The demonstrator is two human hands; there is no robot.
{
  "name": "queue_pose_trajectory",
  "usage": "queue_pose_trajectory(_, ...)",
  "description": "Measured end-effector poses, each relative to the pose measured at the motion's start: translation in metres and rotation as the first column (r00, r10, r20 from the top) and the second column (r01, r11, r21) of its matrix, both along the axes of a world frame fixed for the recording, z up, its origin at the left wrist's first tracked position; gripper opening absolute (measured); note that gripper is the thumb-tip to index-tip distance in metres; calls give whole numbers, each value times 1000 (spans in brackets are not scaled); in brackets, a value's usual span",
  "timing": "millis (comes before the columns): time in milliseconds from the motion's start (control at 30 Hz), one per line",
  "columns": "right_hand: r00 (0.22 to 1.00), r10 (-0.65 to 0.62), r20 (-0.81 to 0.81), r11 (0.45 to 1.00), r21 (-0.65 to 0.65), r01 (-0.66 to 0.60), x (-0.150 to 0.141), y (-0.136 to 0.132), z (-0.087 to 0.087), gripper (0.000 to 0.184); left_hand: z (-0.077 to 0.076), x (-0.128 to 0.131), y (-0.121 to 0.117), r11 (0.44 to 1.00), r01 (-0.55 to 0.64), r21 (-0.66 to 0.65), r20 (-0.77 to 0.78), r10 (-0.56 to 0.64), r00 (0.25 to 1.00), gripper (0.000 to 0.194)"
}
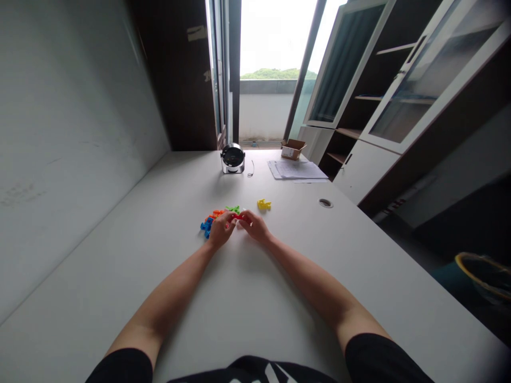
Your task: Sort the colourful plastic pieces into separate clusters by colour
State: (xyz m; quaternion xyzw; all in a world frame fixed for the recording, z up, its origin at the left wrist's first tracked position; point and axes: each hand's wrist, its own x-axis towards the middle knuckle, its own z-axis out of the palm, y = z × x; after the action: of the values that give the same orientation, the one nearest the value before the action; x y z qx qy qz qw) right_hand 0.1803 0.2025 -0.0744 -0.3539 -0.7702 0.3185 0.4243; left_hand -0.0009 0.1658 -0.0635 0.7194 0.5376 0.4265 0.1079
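Note:
Both of my hands meet over a small red plastic piece (238,217) on the white table (159,255). My left hand (221,229) is curled with its fingertips pinched on the red piece. My right hand (254,225) is also closed on the same piece from the other side. Just left of my left hand lie blue pieces (206,227) and orange pieces (215,214). A green piece (232,209) lies right behind my fingers. A yellow piece (264,204) sits apart, a little beyond my right hand.
A small round desk fan (232,158) stands at the table's far end, with a stack of papers (297,169) and a small cardboard box (293,149) to its right. A cable hole (325,202) is near the right edge. Glass-door cabinets (399,90) stand on the right.

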Motion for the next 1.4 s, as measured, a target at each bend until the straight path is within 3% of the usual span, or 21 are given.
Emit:
queue_pose_trajectory(233, 991, -106, 77, 970, 226, 86, 2, -1, 1, 16, -2, 0, 1, 1000, -5, -16, 4, 5, 1000, 22)
queue_pose_trajectory(400, 985, -116, 129, 923, 380, 59, 2, 0, 3, 11, -1, 0, 0, 999, -10, -51, 8, 10, 1000, 23)
queue_pose_trajectory(500, 978, -128, 166, 890, 454, 40, 9, 10, 9, 13, 0, 0, 1, 997, -12, -71, 24, 14, 1000, 27)
queue_pose_trajectory(567, 970, -199, 139, 875, 470, 112, 23, 24, 13, 13, -1, -1, 2, 997, -4, -78, 36, 7, 999, 29)
queue_pose_trajectory(633, 944, -321, 77, 851, 460, 252, 45, 42, 14, 12, -3, -2, 3, 997, 8, -79, 43, -5, 999, 27)
queue_pose_trajectory(700, 870, -493, 18, 796, 414, 443, 73, 60, 11, 12, -5, -2, 4, 997, 25, -74, 42, -22, 999, 24)
queue_pose_trajectory(800, 683, -728, 53, 659, 327, 677, 114, 79, -3, 11, -7, -2, 5, 997, 47, -62, 29, -45, 999, 22)
queue_pose_trajectory(867, 575, -797, 184, 604, 255, 755, 132, 86, -15, 12, -7, -2, 5, 997, 54, -57, 18, -53, 998, 21)
queue_pose_trajectory(1000, 495, -771, 400, 594, 172, 786, 143, 93, -31, 14, -5, -1, 3, 997, 53, -50, 8, -53, 999, 21)
queue_pose_trajectory(1200, 479, -759, 440, 590, 156, 792, 140, 98, -34, 23, -2, -1, 3, 998, 30, -53, -27, -31, 999, 21)
queue_pose_trajectory(1400, 508, -752, 421, 603, 128, 787, 141, 99, -35, 29, -1, -6, 3, 981, -196, -13, -119, 193, 974, 20)
